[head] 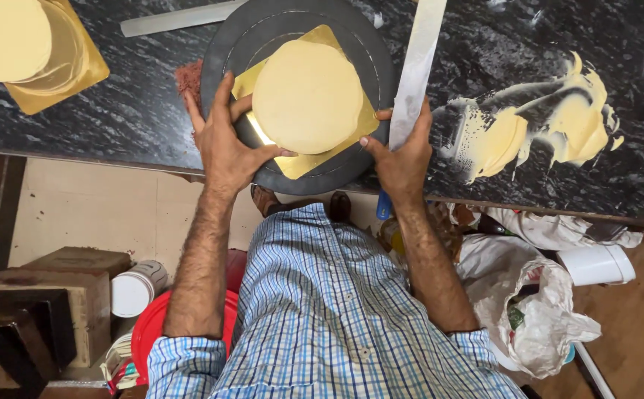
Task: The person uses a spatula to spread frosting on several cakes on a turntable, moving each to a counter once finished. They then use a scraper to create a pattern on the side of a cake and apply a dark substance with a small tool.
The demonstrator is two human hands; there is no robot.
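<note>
In the head view, the cream-coated round cake (308,97) is kept on a gold board (351,127) upon the dark turntable (226,44) on the bench (137,111). The left hand (224,144) lies spread against the board, probably to steady it; the right hand (403,151) is closed around a long palette knife (419,63)

Blue-white checked shirt (322,310), sleeves rolled to elbows, bare forearms

You're working on a glossy black marble counter (115,111); the cake (308,96) is looking smooth and matt, sitting on shiny gold foil board (314,161) over a matt dark turntable (226,52), beside a brushed metal blade (419,59).
</note>
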